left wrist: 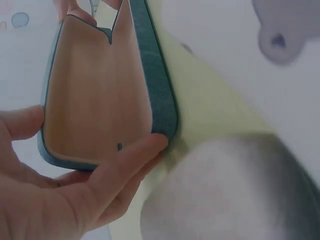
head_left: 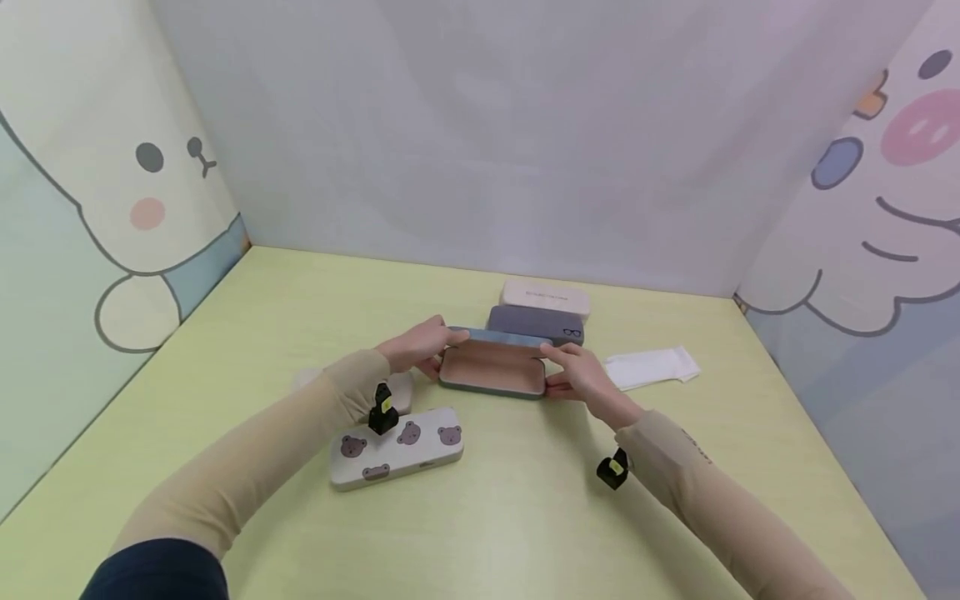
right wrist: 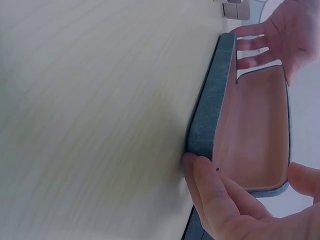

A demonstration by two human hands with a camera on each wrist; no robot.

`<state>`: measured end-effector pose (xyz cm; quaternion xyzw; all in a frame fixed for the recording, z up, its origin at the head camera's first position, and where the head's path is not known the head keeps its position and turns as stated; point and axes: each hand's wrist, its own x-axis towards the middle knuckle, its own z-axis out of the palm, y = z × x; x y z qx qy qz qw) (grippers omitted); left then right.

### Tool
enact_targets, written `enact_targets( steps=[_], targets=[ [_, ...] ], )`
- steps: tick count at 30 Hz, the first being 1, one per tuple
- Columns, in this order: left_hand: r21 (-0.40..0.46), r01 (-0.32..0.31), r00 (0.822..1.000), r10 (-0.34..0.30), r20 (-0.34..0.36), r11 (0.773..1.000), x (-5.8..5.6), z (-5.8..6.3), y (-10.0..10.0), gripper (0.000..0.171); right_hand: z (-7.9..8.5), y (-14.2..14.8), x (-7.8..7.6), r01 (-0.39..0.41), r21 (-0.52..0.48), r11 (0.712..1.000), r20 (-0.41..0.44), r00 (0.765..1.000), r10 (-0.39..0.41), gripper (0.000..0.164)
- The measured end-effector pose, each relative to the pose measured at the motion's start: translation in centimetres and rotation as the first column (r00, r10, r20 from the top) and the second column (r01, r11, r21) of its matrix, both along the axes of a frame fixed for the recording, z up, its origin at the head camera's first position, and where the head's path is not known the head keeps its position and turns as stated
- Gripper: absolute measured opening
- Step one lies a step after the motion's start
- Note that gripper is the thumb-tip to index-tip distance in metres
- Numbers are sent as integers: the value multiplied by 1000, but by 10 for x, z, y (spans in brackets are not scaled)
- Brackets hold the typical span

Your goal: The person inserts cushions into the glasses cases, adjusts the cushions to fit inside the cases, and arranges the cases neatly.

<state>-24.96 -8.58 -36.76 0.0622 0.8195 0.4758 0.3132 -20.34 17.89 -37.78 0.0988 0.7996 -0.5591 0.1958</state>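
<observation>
A blue-green glasses case [head_left: 491,374] with a smooth peach lining stands with its lid raised in the middle of the table. My left hand [head_left: 422,343] grips its left end, thumb at the lid's edge and fingers along the lower shell. At the opposite end my right hand [head_left: 588,379] holds it likewise, with the thumb on the lid [right wrist: 264,130] and the fingers at the base's corner. Seen from the left wrist, the lining [left wrist: 95,100] is bare. Just left of the case, partly under my left forearm, lies a pale case [head_left: 401,390].
A white bear-print case [head_left: 397,450] lies in front of my left forearm. Behind the held case are a grey-purple case [head_left: 532,322] with a small glasses drawing and a pale pink case [head_left: 546,297]. To the right lies a flat white packet or cloth [head_left: 651,367]. Pale walls border the yellow table [head_left: 540,517].
</observation>
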Motion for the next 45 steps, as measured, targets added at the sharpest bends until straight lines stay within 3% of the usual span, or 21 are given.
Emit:
enact_targets(
  steps=[10,19,38,45],
  targets=[
    [-4,-29,999,29,-23,1000,10,2,18,51,4,20,1,-35,-7,999,21,999,35,63],
    [-3,-24,999,24,-32,1000,10,3,31,49,8,35,1,-54,-5,999,43,998,54,71],
    [-10,-48,998,47,-46,999,13,4,53,56,11,51,2,-37,14,999,54,998,36,60],
    [-20,-42,998,41,-47,999,13,3,61,67,10,58,3,-20,15,1000,62,998,19,59]
  ],
)
